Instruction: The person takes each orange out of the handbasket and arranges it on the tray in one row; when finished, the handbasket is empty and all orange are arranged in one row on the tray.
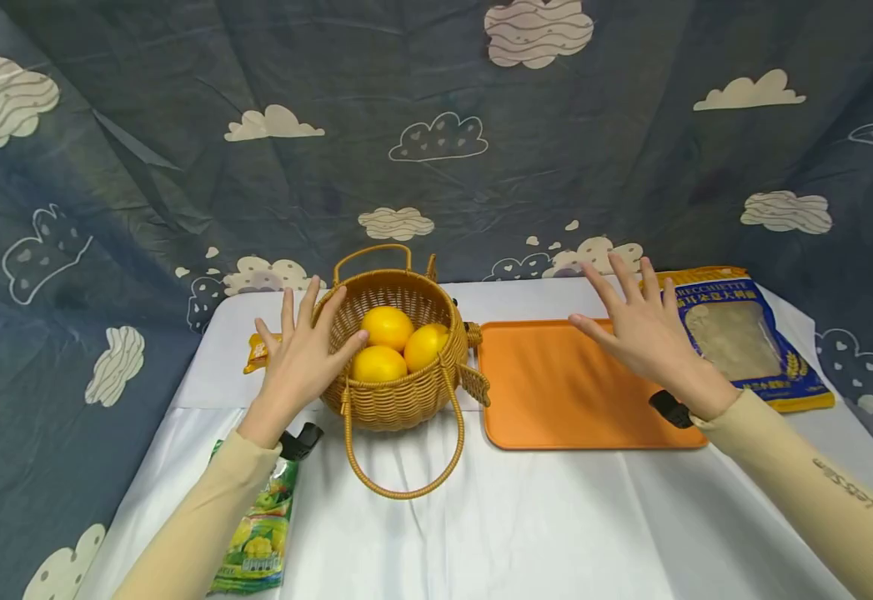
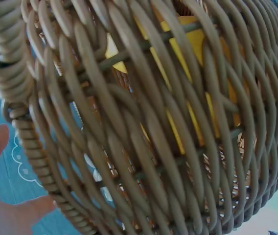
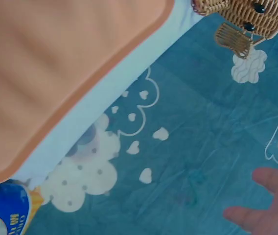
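Fingers spread, my left hand [image 1: 303,354] hovers at the left side of a wicker basket [image 1: 387,408], overlapping its rim in the head view. Three yellow lemons [image 1: 387,327] lie inside the basket, whose front handle hangs down onto the white cloth. The woven wall [image 2: 153,112] fills the left wrist view, with yellow showing through the gaps. My right hand [image 1: 642,329], also spread and holding nothing, is raised above the right part of an orange tray [image 1: 556,392]. The tray's edge [image 3: 87,88] and some fingers [image 3: 271,205] of that hand appear in the right wrist view.
A blue and yellow pasta bag [image 1: 744,333] lies right of the tray, partly over its corner. At left, a green packet [image 1: 259,533] lies under my left forearm, and a small orange packet [image 1: 256,353] sits behind my left hand. A cloud-patterned curtain [image 1: 346,183] hangs behind.
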Motion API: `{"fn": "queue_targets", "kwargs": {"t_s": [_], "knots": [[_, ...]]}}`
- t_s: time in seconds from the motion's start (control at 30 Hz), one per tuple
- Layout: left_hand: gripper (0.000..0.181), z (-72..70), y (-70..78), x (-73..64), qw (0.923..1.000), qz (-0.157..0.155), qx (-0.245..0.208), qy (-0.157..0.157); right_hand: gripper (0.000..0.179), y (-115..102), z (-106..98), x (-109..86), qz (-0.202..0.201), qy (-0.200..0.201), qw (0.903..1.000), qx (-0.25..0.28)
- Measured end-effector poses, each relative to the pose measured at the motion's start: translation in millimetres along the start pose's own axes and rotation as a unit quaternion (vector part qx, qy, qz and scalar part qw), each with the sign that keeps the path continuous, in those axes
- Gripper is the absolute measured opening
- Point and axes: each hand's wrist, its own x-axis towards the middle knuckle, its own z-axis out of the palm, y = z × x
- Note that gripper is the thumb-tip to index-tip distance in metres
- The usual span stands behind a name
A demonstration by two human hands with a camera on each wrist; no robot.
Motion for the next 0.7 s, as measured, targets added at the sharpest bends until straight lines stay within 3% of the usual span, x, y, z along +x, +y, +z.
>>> {"fn": "queue_targets", "kwargs": {"t_s": [0.1,0.2,0.27,0.33,0.4,0.47,0.57,0.67,0.7], "knots": [[0.073,-3.8,-1.5,-1.1,0.9997,0.007,-0.019,0.015,0.075,-7,-1,5.0,-0.025,0.004,0.9996,0.014],[0.07,-6.5,-5.9,-2.4,0.9955,0.019,-0.083,0.042,0.075,-16,-3,14.2,-0.059,-0.001,0.9972,0.046],[0.065,-7.0,-10.9,-2.9,0.9859,0.024,-0.153,0.064,0.075,-25,-3,22.5,-0.084,-0.011,0.9927,0.085],[0.06,-6.6,-16.7,-3.1,0.968,0.019,-0.237,0.08,0.074,-34,-3,31.5,-0.11,-0.029,0.9849,0.131],[0.057,-5.6,-22.6,-3.1,0.9408,0.003,-0.328,0.085,0.072,-45,-4,40.3,-0.137,-0.05,0.9725,0.182],[0.055,-3.5,-28.5,-3.9,0.9052,-0.02,-0.416,0.084,0.07,-56,-3,48.9,-0.161,-0.074,0.9576,0.227],[0.056,2.1,-36.0,-7.4,0.8363,-0.053,-0.542,0.065,0.065,-73,-1,62.1,-0.196,-0.124,0.9209,0.313],[0.055,10.9,-42.2,-11.1,0.7639,-0.08,-0.639,0.045,0.061,-88,4,76.5,-0.219,-0.184,0.874,0.393],[0.054,14.5,-44.0,-11.8,0.7449,-0.089,-0.66,0.039,0.06,-93,6,81.7,-0.224,-0.207,0.8567,0.416]]}}
